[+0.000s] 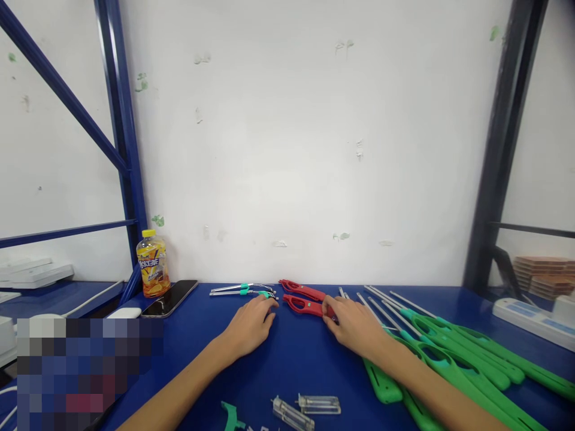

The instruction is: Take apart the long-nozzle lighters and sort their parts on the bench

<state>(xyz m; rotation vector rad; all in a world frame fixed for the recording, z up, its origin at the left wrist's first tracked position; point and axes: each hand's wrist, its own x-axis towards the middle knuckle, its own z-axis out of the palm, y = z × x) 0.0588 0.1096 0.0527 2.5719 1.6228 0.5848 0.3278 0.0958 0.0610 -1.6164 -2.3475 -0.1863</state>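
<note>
My left hand (253, 323) is at the wired end of two slim metal lighter tubes (229, 293) with teal collars. Its fingers curl over the nearer tube's end, and the fingertips are partly hidden. My right hand (353, 323) has its thumb and fingers closed around the right end of the nearer red lighter casing (303, 305). A second red lighter casing (305, 291) lies just behind, close to the fingers. Under and beside my right forearm lie several green long-neck lighters (467, 362) with metal tubes.
Two clear fuel tanks (318, 404) and a small teal part (231, 416) lie at the front of the blue table (188, 371). A drink bottle (153, 266) and a phone (171, 299) stand and lie at back left. A power strip (534, 320) is at right, and a white wall behind.
</note>
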